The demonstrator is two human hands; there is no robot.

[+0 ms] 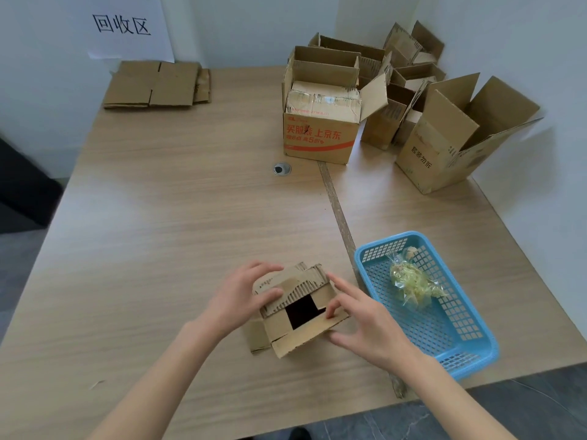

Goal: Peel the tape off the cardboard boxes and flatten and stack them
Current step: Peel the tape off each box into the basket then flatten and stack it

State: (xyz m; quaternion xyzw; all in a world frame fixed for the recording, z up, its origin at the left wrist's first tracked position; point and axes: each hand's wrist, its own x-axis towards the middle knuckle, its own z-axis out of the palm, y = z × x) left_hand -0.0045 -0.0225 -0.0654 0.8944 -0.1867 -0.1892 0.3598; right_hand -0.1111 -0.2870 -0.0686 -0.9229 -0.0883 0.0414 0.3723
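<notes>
Item: small box (298,308), just left of blue basket (425,300). Left hand (241,300) grips side; right hand (365,325) pinches flap. I judge peeling/flattening step; next, collapse.

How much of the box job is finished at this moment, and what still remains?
Done: a few flattened boxes lie stacked at the table's far left corner, and peeled tape sits in the blue basket. In hand: the left hand and right hand hold a small torn box near the front edge. Left: the printed box and several open boxes still stand at the far right.
</notes>
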